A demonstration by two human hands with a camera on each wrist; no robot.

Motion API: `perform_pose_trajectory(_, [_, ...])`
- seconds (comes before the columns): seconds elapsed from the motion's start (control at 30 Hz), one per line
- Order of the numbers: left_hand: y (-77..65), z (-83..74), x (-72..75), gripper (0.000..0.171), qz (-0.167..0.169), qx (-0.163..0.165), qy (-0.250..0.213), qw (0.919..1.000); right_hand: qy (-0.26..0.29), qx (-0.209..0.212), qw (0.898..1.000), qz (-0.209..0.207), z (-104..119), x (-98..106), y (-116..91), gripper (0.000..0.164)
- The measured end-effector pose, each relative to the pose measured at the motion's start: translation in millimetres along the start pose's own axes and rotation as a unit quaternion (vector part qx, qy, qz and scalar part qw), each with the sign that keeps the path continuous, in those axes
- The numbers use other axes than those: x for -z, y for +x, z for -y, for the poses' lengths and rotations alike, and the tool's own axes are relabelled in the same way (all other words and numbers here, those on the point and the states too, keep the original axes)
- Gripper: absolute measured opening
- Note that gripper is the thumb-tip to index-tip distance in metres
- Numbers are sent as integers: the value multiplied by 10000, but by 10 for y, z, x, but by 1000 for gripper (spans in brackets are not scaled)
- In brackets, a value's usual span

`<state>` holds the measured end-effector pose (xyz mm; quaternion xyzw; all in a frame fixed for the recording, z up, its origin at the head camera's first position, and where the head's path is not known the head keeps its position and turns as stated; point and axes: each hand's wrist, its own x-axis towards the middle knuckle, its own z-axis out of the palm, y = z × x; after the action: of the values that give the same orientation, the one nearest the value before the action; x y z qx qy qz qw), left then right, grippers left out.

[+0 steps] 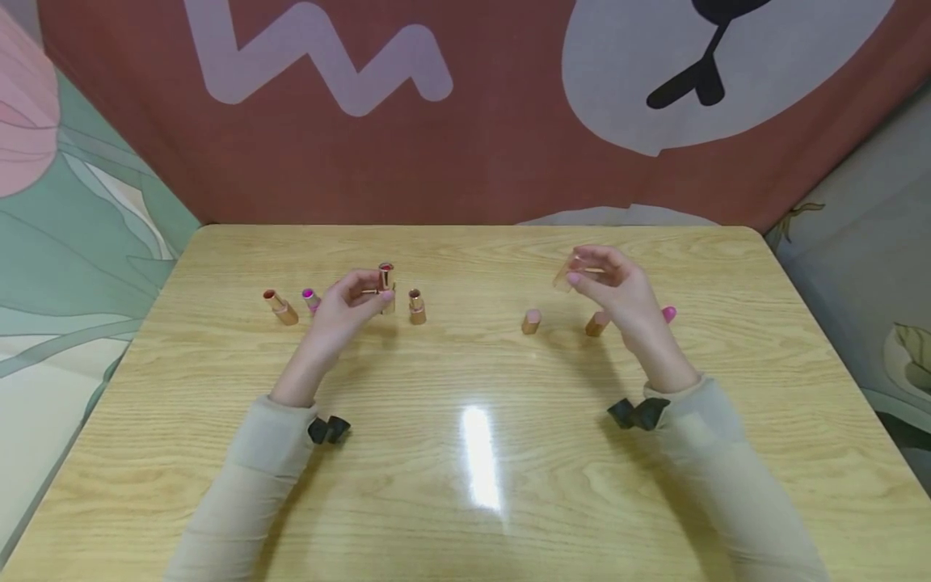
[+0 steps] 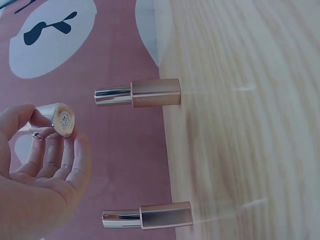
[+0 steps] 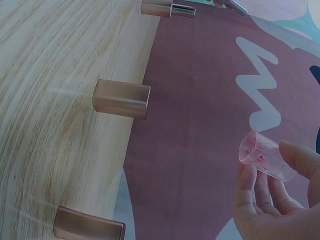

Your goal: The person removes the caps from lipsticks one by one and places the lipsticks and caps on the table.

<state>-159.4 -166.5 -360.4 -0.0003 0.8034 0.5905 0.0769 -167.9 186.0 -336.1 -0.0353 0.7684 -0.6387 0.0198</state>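
My left hand [image 1: 340,311] pinches an uncapped gold lipstick [image 1: 386,280] upright between thumb and fingers, above the table's left half. In the left wrist view its round base with a small label [image 2: 65,120] faces the camera. At the right, my right hand [image 1: 624,295] holds a clear lipstick cap [image 1: 563,273] by thumb and fingertips. Small red marks show on this see-through cap [image 3: 262,156] in the right wrist view, its open end pointing away from the palm. Just right of the left hand stands another uncapped gold lipstick [image 1: 417,309].
Left of the left hand stand a gold lipstick [image 1: 281,308] and a magenta-tipped one [image 1: 310,299], partly hidden. Rose-gold caps [image 1: 532,322] [image 3: 90,223] stand near the right hand, with a bright pink piece [image 1: 669,314] behind its wrist. A patterned cloth [image 1: 494,162] rises behind the wooden table [image 1: 407,485].
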Motion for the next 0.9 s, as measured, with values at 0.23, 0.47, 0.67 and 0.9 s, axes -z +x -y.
perform_pose_trajectory(0.23, [18,36,13,39,-1,108,9,9999,195,-16,9998,-44,-7,38,1,25])
perform_pose_trajectory(0.47, [37,78,17,43,66,271,106,9996,223,-22,9997,-45,-29,102,-1,26])
perform_pose_trajectory(0.67, [54,106,11,43,35,286,174,9994,78,-141,9999,-52,-45,189,4,27])
perform_pose_trajectory(0.9, [58,113,8,43,62,315,216,9992,300,-142,9994,-49,-64,333,-13,27])
